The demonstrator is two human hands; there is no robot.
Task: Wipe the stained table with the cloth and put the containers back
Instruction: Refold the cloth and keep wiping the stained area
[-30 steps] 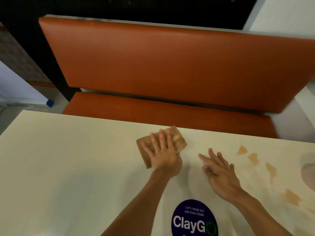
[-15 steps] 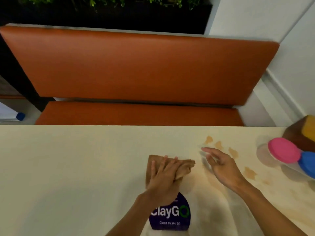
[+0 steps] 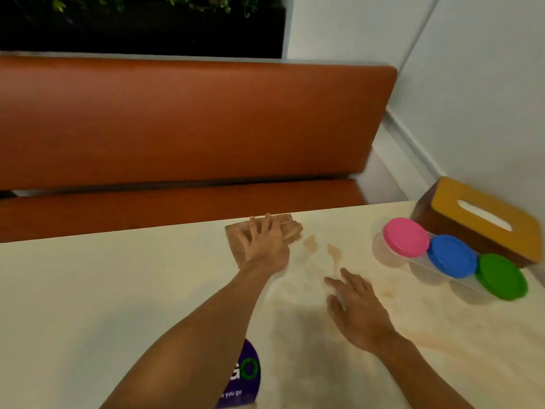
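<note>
A round purple sticker [image 3: 243, 377] on the desk [image 3: 88, 290], partly hidden by the left forearm, shows the large letters "GO", the O green and ring-shaped, and below them the small white words "you go"; nothing else is readable

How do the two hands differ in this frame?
The left hand lies flat on the brown cloth near the table's far edge; the right hand touches no cloth and is nearer the camera. The left arm is stretched further out. The left hand sits beside the stains; the right is on their near side. Both are open, palms down, fingers spread.
</note>
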